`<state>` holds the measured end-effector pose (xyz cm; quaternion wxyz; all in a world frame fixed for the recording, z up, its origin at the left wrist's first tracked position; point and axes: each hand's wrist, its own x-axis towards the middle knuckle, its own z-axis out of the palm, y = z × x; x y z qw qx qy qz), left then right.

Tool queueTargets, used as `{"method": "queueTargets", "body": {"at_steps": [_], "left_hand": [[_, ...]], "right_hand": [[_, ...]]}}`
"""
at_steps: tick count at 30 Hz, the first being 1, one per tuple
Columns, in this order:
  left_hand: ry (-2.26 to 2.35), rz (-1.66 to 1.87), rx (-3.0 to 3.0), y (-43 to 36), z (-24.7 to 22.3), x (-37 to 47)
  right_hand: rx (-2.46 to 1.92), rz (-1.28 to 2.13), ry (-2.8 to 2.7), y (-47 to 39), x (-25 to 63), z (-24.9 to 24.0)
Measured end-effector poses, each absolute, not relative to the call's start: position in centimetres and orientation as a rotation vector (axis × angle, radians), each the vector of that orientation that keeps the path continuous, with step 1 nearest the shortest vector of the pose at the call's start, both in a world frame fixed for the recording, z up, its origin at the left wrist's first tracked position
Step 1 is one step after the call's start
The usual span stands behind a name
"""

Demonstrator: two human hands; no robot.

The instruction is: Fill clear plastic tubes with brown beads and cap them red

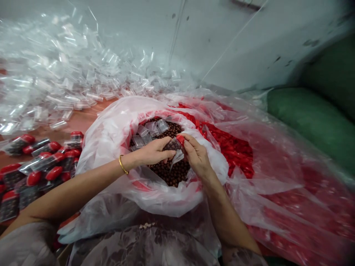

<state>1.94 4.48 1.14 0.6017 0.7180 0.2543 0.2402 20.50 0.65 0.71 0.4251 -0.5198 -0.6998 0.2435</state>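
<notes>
Many clear, glossy, flat containers (55, 74) heap loosely beyond the grips and to their left. Thin, crinkled sheeting (280, 159) spreads right of them, around hard red caps (233, 147). Directly beneath the grips, a round opening lined with milky plastic (108, 136) holds smooth brown beads (172, 177) and several empty containers (152, 129). Filled, red-topped packs (52, 159) lie farther left.

The left grip (159, 149) pinches a bead-filled container (173, 145); the right grip (197, 152) pinches a red cap (180, 139) at its end. Closing seems in hand, and would call for aligned edges and firm, even pressure; whether the cap is seated, I cannot tell.
</notes>
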Motion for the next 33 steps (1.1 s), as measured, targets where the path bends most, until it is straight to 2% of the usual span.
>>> {"method": "queueTargets", "body": {"at_steps": [3, 6, 10, 16, 20, 23, 27, 30, 33], "left_hand": [[0.654, 0.651, 1.722, 4.2, 1.4, 2.5], [0.701, 0.709, 1.766, 4.1, 1.3, 3.0], [0.738, 0.694, 1.835, 4.1, 1.0, 3.1], [0.844, 0.605, 1.979, 4.1, 1.7, 2.9], [0.873, 0.386, 2.220, 4.0, 2.6, 3.6], [0.869, 0.399, 2.354, 4.0, 2.6, 4.3], [0.902, 0.376, 2.586, 3.8, 2.0, 4.8], [0.910, 0.326, 2.696, 3.5, 1.3, 4.7], [0.936, 0.265, 2.738, 3.2, 0.8, 4.2]], "right_hand": [[-1.273, 0.456, -1.772, 0.3, 20.5, 0.6], [-1.260, 0.457, -1.848, -0.2, 20.6, 0.2], [-1.235, 0.443, -1.884, -0.7, 20.8, 0.1], [-1.327, 0.376, -1.892, 0.5, 20.9, 2.5], [-1.294, 0.677, -1.496, 2.0, 19.7, 2.9], [-1.249, 0.964, -1.221, 2.8, 18.8, 2.4], [-1.246, 1.185, -1.091, 3.0, 18.2, 2.0], [-1.268, 1.249, -1.188, 2.6, 17.8, 1.6], [-1.289, 1.084, -1.381, 2.4, 17.6, 0.7]]}}
